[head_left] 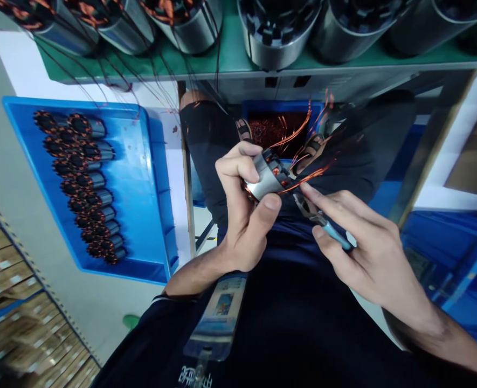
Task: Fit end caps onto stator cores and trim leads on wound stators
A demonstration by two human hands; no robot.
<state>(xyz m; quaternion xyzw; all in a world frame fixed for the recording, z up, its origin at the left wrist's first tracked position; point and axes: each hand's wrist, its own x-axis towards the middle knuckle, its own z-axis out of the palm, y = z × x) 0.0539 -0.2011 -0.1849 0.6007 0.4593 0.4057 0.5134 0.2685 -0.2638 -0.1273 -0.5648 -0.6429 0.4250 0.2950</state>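
My left hand (pixel 246 210) is wrapped round a motor stator (pixel 264 178), a silver metal cylinder with black slots and copper windings, tilted above my lap. Loose copper wires (pixel 309 175) fan out from its end toward the right and away from me. In my right hand (pixel 359 237) is a pair of pliers (pixel 323 221) with blue handles, their jaws close to the stator's wire end. The index fingertip of that hand lies near the wires; whether it touches them I cannot tell.
Several larger stators (pixel 278 32) stand along the green bench edge (pixel 230 67) ahead, thin leads hanging down at left. A blue tray (pixel 137 178) at left holds rows of stators. A blue bin (pixel 258 108) with copper scraps sits between my feet. Blue crates (pixel 444 237) are at right.
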